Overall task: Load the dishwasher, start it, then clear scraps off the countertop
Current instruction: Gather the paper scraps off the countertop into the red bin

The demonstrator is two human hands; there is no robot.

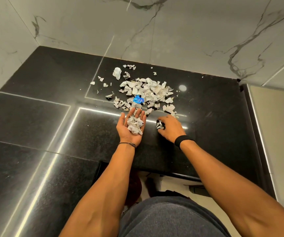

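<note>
A heap of torn white paper scraps (148, 90) lies on the black granite countertop (52, 117), with one shiny blue wrapper (138, 99) at its near edge. My left hand (129, 132) lies palm up just in front of the heap, fingers straight, carrying a small mound of collected scraps (134, 125). To its right my right hand (171, 128) is palm down on the counter, fingers curled round a few scraps (160, 125). Smaller bits are strewn to the left and behind the heap.
Marble-look wall tiles (172, 31) close the counter at the back and left. The counter's front edge (172, 176) runs below my forearms, with floor beneath. A pale surface (278, 134) adjoins the counter on the right.
</note>
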